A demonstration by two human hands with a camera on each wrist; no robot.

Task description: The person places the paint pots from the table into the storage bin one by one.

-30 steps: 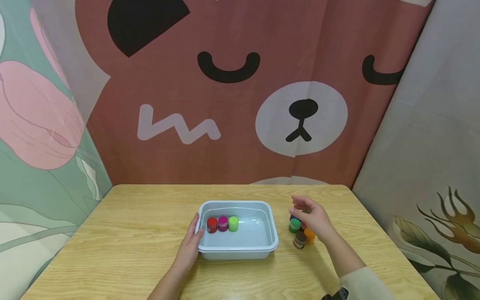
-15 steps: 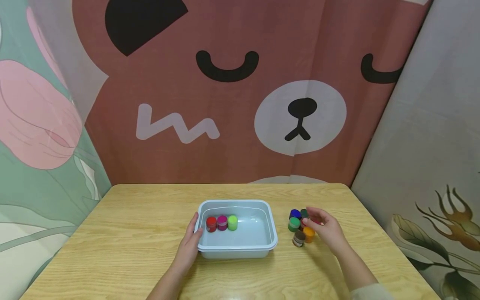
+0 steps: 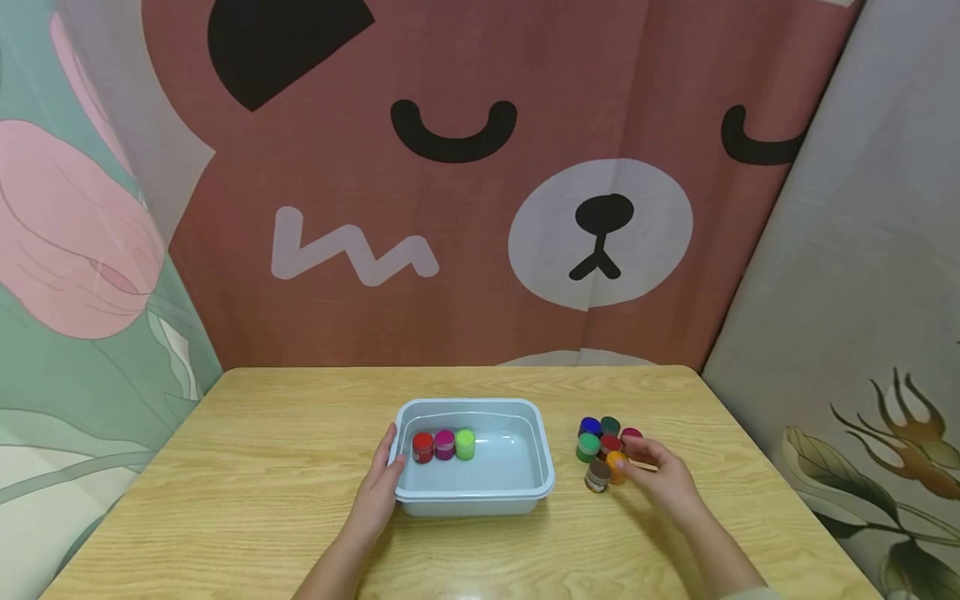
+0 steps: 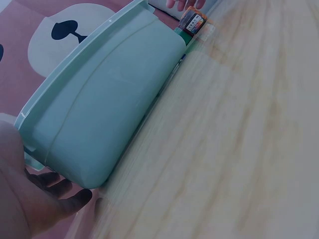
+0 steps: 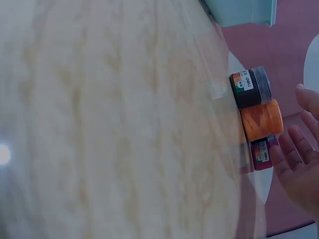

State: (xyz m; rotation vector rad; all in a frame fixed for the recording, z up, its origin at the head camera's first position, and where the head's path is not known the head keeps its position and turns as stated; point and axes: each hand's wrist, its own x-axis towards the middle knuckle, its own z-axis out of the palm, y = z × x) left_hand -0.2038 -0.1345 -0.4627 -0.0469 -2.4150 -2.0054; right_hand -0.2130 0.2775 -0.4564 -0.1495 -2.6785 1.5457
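Note:
The left hand (image 3: 375, 492) holds the left end of a pale blue plastic box (image 3: 474, 506), its fingertips against the outer wall in the left wrist view. A red jar (image 3: 423, 448), a magenta jar (image 3: 445, 445) and a lime jar (image 3: 465, 444) stand in a row inside. The right hand (image 3: 663, 479) is at the right edge of a jar cluster, thumb tip beside the orange jar (image 3: 616, 467). Fingers and thumb are apart in the right wrist view, near the orange jar (image 5: 262, 120), with nothing visibly gripped.
Around the orange jar stand a brown jar (image 3: 597, 476), green jar (image 3: 588, 447), blue jar (image 3: 590, 427), dark green jar (image 3: 610, 427), dark red jar (image 3: 610, 447) and crimson jar (image 3: 632, 433). Printed curtains hang behind the wooden table (image 3: 247, 492).
The right hand has moved from above the back of the cluster to its right side, lower and nearer the front, uncovering more jars. The left hand and box are nearly unchanged.

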